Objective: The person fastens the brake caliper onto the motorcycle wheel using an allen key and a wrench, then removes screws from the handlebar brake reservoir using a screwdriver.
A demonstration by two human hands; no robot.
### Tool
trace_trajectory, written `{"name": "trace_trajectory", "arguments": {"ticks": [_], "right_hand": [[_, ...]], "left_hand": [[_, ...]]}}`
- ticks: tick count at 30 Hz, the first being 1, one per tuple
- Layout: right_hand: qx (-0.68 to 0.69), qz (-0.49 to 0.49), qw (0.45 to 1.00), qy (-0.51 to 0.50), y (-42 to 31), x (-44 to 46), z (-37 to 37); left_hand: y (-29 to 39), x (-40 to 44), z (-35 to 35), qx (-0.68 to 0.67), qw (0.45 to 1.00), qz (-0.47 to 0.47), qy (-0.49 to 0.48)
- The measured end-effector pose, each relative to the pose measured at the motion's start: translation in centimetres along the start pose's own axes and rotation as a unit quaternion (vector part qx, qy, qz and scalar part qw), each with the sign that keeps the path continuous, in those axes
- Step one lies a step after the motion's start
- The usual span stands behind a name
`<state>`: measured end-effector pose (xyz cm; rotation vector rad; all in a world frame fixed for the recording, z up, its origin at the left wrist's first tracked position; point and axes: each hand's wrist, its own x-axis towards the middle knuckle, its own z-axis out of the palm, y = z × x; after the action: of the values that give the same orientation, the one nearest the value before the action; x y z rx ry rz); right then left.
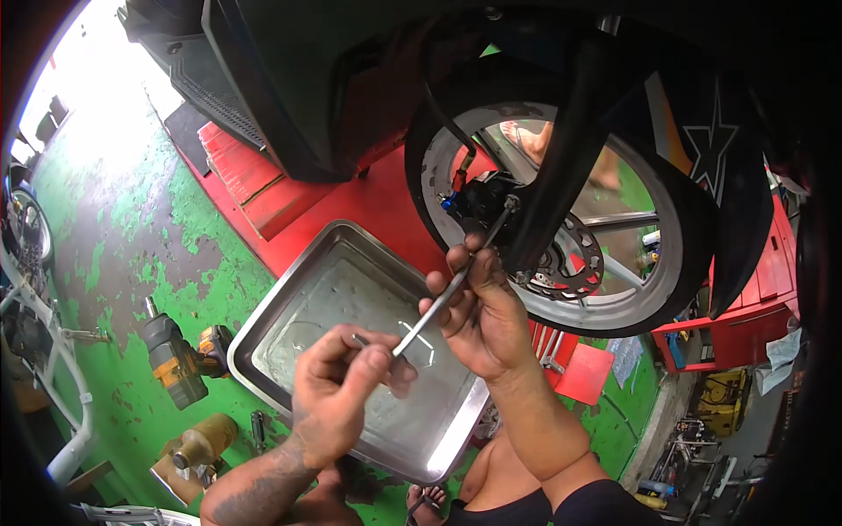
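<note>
Two-handed, gripping a long, slim, silver metal tool [430,322] with the fingers of the left hand [338,394] clenched round its near end and those of the right hand [491,329] pinching farther along, towards a black brake caliper [482,200] at the dark-tyred wheel [621,220]. Working above a rectangular metal tray [351,302], near a flat red platform [351,206], over chipped green-painted floor [132,254], with a yellow-and-black power tool [175,364] at left and red metal cabinet [745,340] at right.
</note>
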<state>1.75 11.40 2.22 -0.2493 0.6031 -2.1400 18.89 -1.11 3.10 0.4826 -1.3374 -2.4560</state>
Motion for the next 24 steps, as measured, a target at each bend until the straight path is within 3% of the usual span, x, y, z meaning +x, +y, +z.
{"name": "trace_trajectory", "arguments": {"ticks": [3, 6, 7, 10, 13, 16, 19, 24], "right_hand": [[0.067, 0.076, 0.994, -0.043, -0.6, -0.3, 0.3], [-0.053, 0.070, 0.995, -0.040, -0.4, -0.8, 2.1], [-0.126, 0.050, 0.991, -0.011, -0.3, -1.3, 2.6], [-0.330, 0.034, 0.942, -0.052, -1.4, -3.9, -0.4], [-0.416, 0.098, 0.904, 0.001, -3.1, -7.8, -2.6], [-0.502, 0.241, 0.820, 0.134, -4.3, -10.1, -2.1], [-0.589, 0.126, 0.776, 0.188, -3.4, -12.0, -3.2], [-0.657, -0.015, 0.712, 0.249, -3.4, -12.4, -4.1]], "left_hand": [[-0.8, -1.0, 1.0, -0.073, 0.996, 0.046, 0.007], [0.4, -0.3, 0.1, -0.127, 0.985, 0.062, 0.093], [1.3, 0.5, -0.9, -0.094, 0.988, 0.044, 0.113], [1.3, 2.0, -2.8, 0.033, 0.992, 0.029, 0.120], [-0.5, 3.7, -2.4, 0.164, 0.984, 0.010, 0.064], [-2.9, 6.3, -0.1, 0.233, 0.972, -0.021, -0.035], [-4.8, 8.6, 3.2, 0.142, 0.984, -0.070, -0.087], [-7.1, 11.4, 5.2, 0.147, 0.978, -0.078, -0.124]]}}
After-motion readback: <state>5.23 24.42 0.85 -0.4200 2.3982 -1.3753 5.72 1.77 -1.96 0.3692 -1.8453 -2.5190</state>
